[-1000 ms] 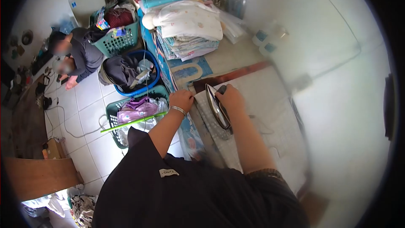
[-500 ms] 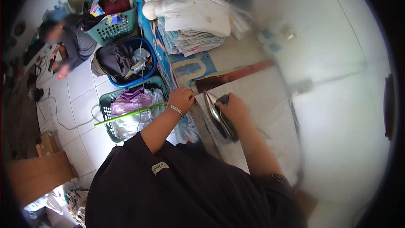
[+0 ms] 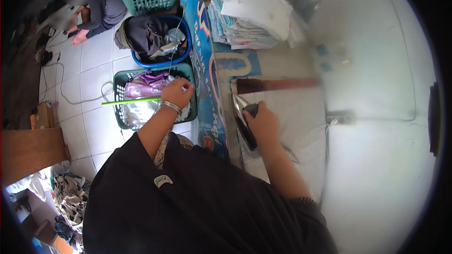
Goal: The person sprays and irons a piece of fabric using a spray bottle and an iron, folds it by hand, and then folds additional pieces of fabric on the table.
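Observation:
My right hand (image 3: pixel 262 121) is closed round the dark handle of a clothes iron (image 3: pixel 246 124). The iron rests near the left side of a pale cloth (image 3: pixel 296 113) on the ironing surface, its shiny tip pointing away from me. A strip of dark reddish-brown fabric (image 3: pixel 278 85) shows along the far edge of this cloth. My left hand (image 3: pixel 178 93) hovers left of the surface, over a green basket (image 3: pixel 123 76), apart from the cloth. Its fingers are curled, and I see nothing held in them.
Purple and silvery clothes (image 3: pixel 141 89) fill the green basket, with a bright green stick (image 3: pixel 132 101) across it. Beyond stands a blue tub (image 3: pixel 186 49) holding a dark bag. Folded linen (image 3: pixel 249 23) is stacked at the back. Another person (image 3: pixel 106 7) sits on the tiled floor.
My left hand has come off the near-left edge of the cloth and moved left over the basket. The iron stays in my right hand at about the same place on the cloth. My view has shifted.

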The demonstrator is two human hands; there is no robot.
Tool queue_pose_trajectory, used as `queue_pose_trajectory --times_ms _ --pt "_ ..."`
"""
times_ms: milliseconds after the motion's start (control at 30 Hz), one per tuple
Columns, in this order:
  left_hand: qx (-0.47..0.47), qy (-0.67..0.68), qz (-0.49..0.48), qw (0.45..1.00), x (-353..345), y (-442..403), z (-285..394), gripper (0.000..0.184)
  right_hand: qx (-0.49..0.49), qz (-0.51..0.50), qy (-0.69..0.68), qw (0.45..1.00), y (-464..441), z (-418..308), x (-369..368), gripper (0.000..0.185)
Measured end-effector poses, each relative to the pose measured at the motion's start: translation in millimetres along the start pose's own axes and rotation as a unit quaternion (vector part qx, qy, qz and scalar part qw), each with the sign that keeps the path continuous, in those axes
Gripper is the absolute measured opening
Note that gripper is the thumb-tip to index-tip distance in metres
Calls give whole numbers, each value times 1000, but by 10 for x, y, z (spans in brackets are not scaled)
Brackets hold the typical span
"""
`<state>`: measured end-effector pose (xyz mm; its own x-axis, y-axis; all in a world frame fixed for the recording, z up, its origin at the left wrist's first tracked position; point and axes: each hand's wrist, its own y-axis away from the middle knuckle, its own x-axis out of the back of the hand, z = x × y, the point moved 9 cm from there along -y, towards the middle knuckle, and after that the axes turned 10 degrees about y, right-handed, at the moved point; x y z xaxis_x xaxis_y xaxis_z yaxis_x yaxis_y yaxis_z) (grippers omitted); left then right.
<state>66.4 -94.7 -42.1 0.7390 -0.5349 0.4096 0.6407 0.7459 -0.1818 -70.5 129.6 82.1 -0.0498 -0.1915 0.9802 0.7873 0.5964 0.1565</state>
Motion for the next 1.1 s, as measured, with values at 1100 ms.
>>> queue_pose_trajectory --times_ms 1100 --pt "74 70 9 995 -399 -234 241 21 -51 4 -8 999 -70 332 24 39"
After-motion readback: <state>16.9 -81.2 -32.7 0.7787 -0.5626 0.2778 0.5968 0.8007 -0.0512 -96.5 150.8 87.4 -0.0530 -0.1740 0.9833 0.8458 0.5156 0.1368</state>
